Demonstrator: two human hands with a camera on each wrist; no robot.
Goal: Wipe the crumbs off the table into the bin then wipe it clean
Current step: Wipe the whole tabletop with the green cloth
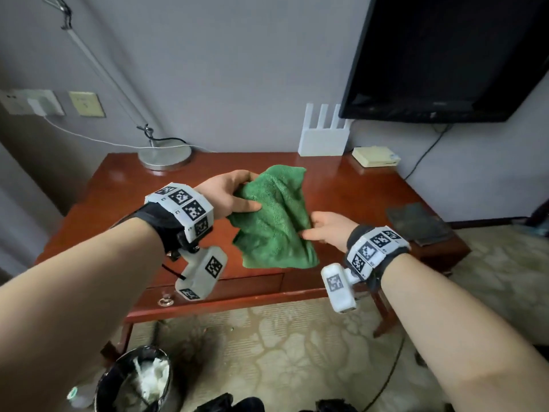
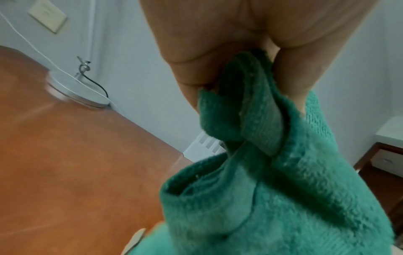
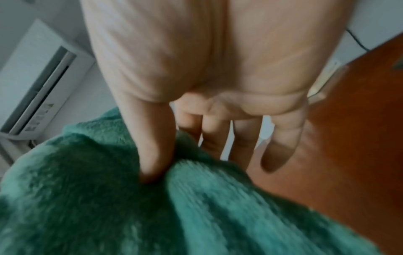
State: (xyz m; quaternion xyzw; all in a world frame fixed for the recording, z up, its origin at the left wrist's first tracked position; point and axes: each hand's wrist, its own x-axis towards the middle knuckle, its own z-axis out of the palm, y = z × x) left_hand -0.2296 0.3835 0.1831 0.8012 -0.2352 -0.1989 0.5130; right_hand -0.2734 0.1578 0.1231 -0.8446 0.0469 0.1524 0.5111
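The cloth [image 1: 276,215] is green, fuzzy terry, matt and rough-napped, the table [image 1: 350,185] reddish wood with a glossy, smooth varnish, the lamp base [image 1: 165,157] brushed metal, and the bin [image 1: 118,379] shiny dark plastic.

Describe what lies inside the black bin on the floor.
The black bin holds crumpled white material, probably tissue. What lies beneath it, crumbs included, is hidden, and the picture's edge cuts the bin off.
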